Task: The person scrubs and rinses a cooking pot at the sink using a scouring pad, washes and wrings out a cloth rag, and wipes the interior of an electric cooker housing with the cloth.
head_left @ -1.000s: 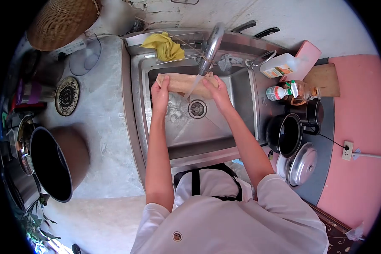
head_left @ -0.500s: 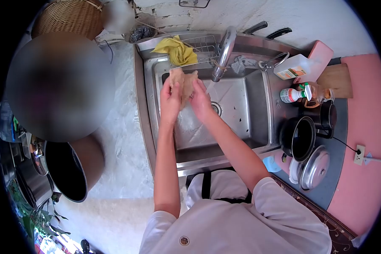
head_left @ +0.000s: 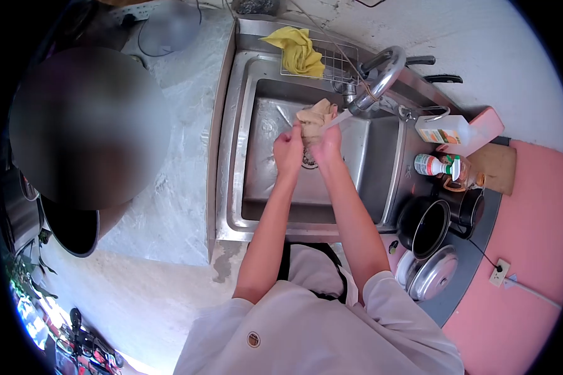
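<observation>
Over the steel sink (head_left: 263, 215) I hold a wet beige cloth (head_left: 316, 117) between both hands. My left hand (head_left: 288, 150) grips its left side, fingers closed. On the right side, my right hand (head_left: 327, 144) is closed on the cloth too, partly behind running water. The curved faucet (head_left: 391, 72) reaches in from the upper right, and its stream falls onto the cloth and my right hand. The drain shows just below the cloth.
A yellow cloth (head_left: 300, 53) lies on a wire rack (head_left: 341, 61) at the sink's back. To the right stand a spray bottle (head_left: 433, 165), a plastic jug (head_left: 444, 132), a black pot (head_left: 424, 226) and a silver lid (head_left: 434, 275). A grey countertop (head_left: 175, 156) adjoins the left side.
Both hands have brought the beige cloth from the sink's back left to beneath the faucet's stream. The cloth is now more bunched, and the view has turned and shifted.
</observation>
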Demonstrator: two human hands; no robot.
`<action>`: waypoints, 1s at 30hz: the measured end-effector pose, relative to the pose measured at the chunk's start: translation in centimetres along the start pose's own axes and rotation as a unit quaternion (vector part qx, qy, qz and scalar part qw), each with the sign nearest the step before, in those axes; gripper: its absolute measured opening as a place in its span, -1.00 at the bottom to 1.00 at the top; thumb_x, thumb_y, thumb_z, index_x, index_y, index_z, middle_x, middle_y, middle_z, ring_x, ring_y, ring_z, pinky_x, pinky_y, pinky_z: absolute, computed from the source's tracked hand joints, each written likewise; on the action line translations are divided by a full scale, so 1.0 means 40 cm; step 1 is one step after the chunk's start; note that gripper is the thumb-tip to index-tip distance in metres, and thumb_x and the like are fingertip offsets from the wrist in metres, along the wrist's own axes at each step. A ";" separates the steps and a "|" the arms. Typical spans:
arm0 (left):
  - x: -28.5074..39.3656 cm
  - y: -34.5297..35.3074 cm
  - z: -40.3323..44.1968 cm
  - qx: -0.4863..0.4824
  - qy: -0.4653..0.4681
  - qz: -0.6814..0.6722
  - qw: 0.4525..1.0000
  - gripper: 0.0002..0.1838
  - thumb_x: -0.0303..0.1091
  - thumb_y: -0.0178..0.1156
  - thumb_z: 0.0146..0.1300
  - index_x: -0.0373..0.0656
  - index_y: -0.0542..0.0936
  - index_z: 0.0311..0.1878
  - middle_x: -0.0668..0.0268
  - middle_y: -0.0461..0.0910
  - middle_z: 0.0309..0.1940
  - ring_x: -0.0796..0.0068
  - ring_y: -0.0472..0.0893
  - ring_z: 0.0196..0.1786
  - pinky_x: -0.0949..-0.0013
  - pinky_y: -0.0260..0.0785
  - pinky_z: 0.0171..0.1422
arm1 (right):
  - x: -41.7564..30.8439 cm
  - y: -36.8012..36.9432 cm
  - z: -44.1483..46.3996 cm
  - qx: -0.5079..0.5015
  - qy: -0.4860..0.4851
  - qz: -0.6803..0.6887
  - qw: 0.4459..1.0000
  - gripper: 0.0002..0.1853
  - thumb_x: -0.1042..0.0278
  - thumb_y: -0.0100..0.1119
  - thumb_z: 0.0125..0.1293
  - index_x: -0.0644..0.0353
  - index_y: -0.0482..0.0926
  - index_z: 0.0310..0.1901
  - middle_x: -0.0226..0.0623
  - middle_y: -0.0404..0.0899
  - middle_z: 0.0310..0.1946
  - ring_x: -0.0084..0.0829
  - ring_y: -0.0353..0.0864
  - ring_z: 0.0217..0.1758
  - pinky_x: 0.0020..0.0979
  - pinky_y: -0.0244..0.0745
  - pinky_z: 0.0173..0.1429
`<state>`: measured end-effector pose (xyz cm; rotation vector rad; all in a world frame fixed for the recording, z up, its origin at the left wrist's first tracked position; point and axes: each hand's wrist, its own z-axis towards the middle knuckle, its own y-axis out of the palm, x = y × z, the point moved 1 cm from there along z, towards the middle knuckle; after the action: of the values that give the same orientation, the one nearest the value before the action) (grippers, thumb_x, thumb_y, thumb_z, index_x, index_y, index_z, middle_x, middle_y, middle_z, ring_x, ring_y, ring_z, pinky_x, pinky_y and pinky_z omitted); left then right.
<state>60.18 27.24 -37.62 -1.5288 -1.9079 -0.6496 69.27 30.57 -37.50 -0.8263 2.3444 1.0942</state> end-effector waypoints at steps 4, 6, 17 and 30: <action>-0.034 0.061 0.046 -0.193 -0.295 -0.148 0.924 -0.31 0.30 -0.10 0.20 -0.24 0.51 -0.05 0.13 0.55 -0.12 0.27 0.55 -0.02 0.27 0.40 -0.03 | -0.032 0.002 0.021 -0.039 -0.062 -0.101 0.992 -0.58 -0.11 -0.04 0.28 0.12 0.44 -0.16 -0.29 0.52 -0.31 -0.33 0.58 -0.24 -0.30 0.52 -0.09; -0.035 0.106 0.055 -0.208 -0.242 -0.347 0.882 -0.35 0.25 -0.11 0.23 -0.20 0.48 0.00 0.16 0.54 -0.09 0.28 0.54 -0.01 0.22 0.42 -0.02 | -0.048 0.003 0.024 -0.048 -0.018 -0.096 0.994 -0.62 -0.05 0.01 0.27 0.15 0.45 -0.17 -0.32 0.51 -0.30 -0.38 0.56 -0.26 -0.35 0.50 -0.12; -0.125 0.160 0.237 -0.099 -0.135 -0.442 0.881 -0.79 -0.25 -0.02 0.29 -0.09 0.49 -0.11 0.34 0.53 -0.37 0.34 0.56 -0.33 0.24 0.47 -0.19 | -0.100 -0.008 -0.101 -0.061 0.098 -0.285 0.951 -0.61 0.06 0.04 0.30 0.28 0.48 -0.11 -0.24 0.55 -0.22 -0.41 0.58 -0.19 -0.41 0.48 -0.09; -0.114 0.177 0.244 0.047 0.009 -0.151 0.987 -0.62 -0.24 0.05 0.20 -0.23 0.43 0.03 0.08 0.58 -0.22 0.01 0.56 -0.20 0.17 0.42 -0.09 | -0.167 -0.113 -0.113 -0.022 0.042 -0.223 0.974 -0.59 0.05 -0.05 0.36 0.14 0.35 0.10 -0.36 0.44 0.00 -0.38 0.45 0.08 -0.30 0.35 0.16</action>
<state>66.33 32.47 -47.67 -1.1819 -2.1460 -0.6874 76.63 26.91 -33.28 -1.3568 2.0556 0.9315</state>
